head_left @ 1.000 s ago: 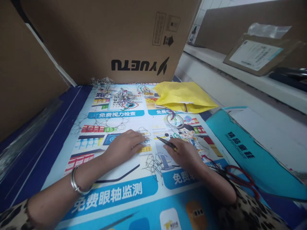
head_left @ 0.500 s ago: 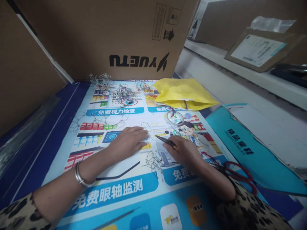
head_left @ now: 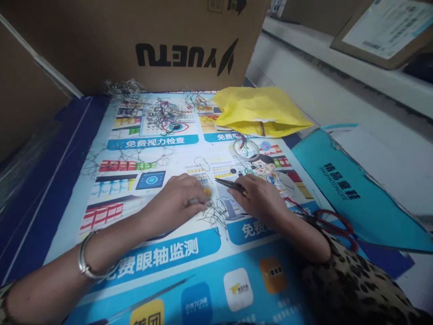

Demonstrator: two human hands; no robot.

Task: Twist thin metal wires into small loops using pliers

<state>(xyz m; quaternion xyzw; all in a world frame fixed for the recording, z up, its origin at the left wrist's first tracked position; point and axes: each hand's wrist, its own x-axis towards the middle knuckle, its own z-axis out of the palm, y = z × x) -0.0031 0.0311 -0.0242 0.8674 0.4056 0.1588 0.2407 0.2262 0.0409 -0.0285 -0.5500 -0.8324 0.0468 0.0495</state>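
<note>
The right hand (head_left: 259,194) has its fingers closed around a dark pointed tool (head_left: 233,185) with a bit of yellow on its grip; the tool's narrow tip sticks out past the fingers toward the left hand (head_left: 177,195) and stops short of it. The left hand lies palm down over the printed sheet (head_left: 189,289), its fingers bent and thumb reaching to the right. A blur at these fingertips hides whether they are apart, together or pinching a wire, so that cannot be told. The small wire bundle (head_left: 216,214) sits on the sheet right at the left fingertips, spreading from them to the right and toward the wearer, on the wearer's side of the tool's tip. A thin wire loop (head_left: 202,163) lies just beyond the left fingers. Farther off, beyond the right hand, are a clear ring (head_left: 246,149) with coloured wires across it and a yellow bag (head_left: 260,108). More tangled wires (head_left: 165,110) lie at the sheet's far end, near the cardboard box (head_left: 118,45). Red-handled scissors (head_left: 338,223) rest beside the right forearm, near a turquoise panel (head_left: 372,212).
</note>
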